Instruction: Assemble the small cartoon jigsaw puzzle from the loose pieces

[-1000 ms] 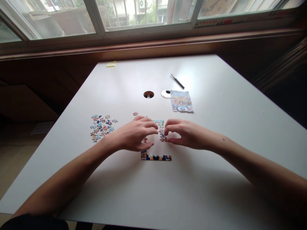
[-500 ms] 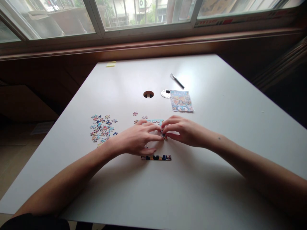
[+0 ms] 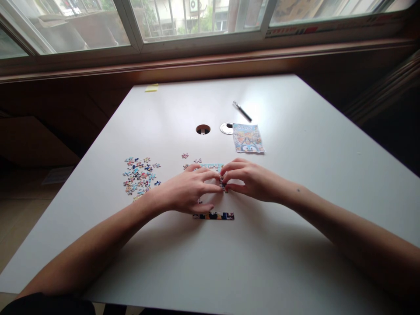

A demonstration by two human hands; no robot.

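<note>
My left hand (image 3: 192,187) reaches over the partly joined jigsaw with fingers stretched and apart, its fingertips at the inner side of the right column. From the other side my right hand (image 3: 249,180) curls its fingers onto the small puzzle pieces (image 3: 223,184) of that column. Behind the hands lies a light blue top strip (image 3: 211,166) of joined pieces. Nearer me, a dark bottom strip (image 3: 215,216) with yellow patches lies apart from the column, just below my left thumb. My left hand covers much of the space between the strips.
A heap of loose puzzle pieces (image 3: 139,177) lies on the left of the white table (image 3: 203,267). Farther back are a printed picture sheet (image 3: 249,138), a pen (image 3: 243,111), a round cable hole (image 3: 203,129), its metal cover (image 3: 226,128) and a yellow sticky note (image 3: 151,88).
Both hands stay almost in place. The fingertips of my right hand and the column pieces shift very slightly; nothing else visibly moves.
</note>
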